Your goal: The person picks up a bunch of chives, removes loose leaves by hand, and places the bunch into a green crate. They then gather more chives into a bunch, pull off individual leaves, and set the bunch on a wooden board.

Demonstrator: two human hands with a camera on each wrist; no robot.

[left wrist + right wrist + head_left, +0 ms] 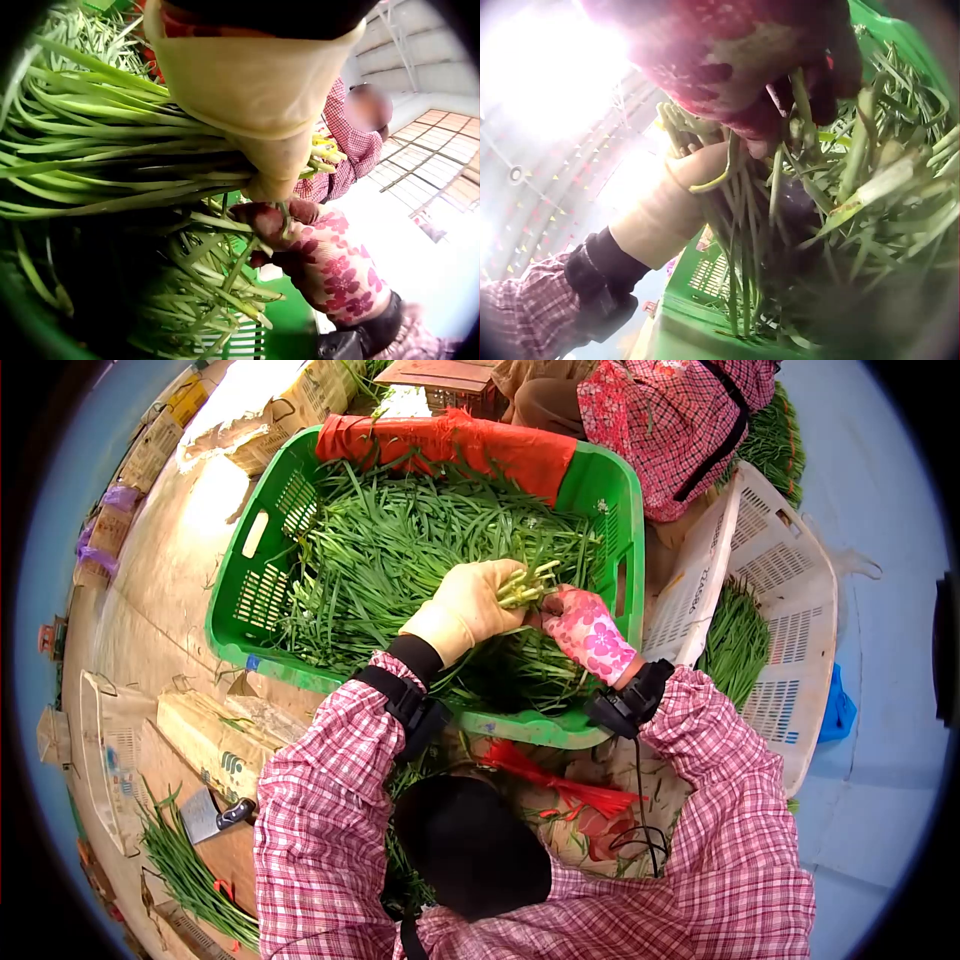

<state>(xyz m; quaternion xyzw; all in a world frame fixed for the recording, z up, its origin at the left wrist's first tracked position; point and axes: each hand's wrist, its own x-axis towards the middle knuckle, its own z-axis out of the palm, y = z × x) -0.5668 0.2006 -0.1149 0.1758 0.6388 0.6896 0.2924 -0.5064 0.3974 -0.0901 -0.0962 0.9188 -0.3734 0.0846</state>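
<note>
In the head view, my left hand (462, 607), in a cream rubber glove, grips a bunch of garlic chives (527, 586) with the pale stem ends poking out past the fingers. Long green leaves (97, 142) trail from the same fist in the left wrist view. Close beside those ends is my right hand (588, 632), in a pink flowered glove. Its fingers pinch a thin green stem (286, 217) right below the left fist. Both hands are over a green plastic crate (540, 731) heaped with loose chives (390, 540).
A red cloth (445, 445) drapes the crate's far rim. To the right, a white crate (790, 650) contains more chives. A cleaver (205, 815) lies on a board at lower left, near tied chives (185, 865). Another person in a checked top (670, 430) sits beyond.
</note>
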